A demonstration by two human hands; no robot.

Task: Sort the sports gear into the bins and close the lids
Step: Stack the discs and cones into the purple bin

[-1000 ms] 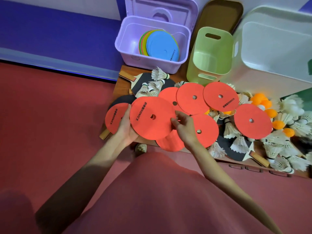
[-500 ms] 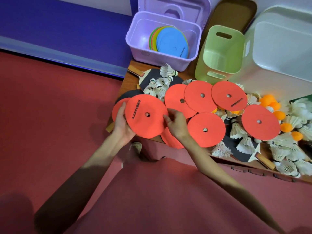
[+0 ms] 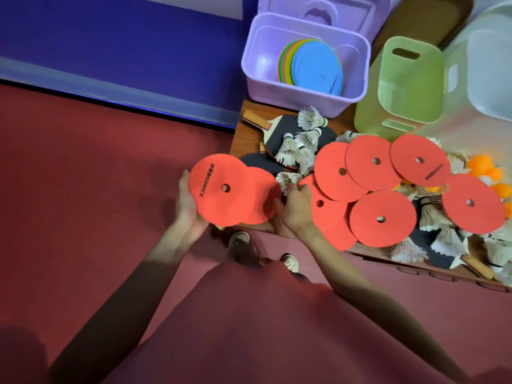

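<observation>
At nine o'clock off the worktop [image 3: 250,135], both hands, left hand [image 3: 188,209] and right hand [image 3: 297,209], pinch the stacked red discs [image 3: 232,189] by their rims; they look light, thin, floppy, best gripped at opposite edges.

The light is dim and uneven, brightest at the upper right, where the white bin [image 3: 490,67] nearly washes out and its edges smear. The red discs [image 3: 382,217] glow saturated, almost flat in tone. Soft shadows lie on the red floor [image 3: 83,189] left of the hands, and a darker patch fills the lower left corner. Wide-angle bending curves the wall's base line. The right edge looks motion-blurred, perhaps also out of focus; shuttlecocks [image 3: 443,242] there lose detail.
</observation>
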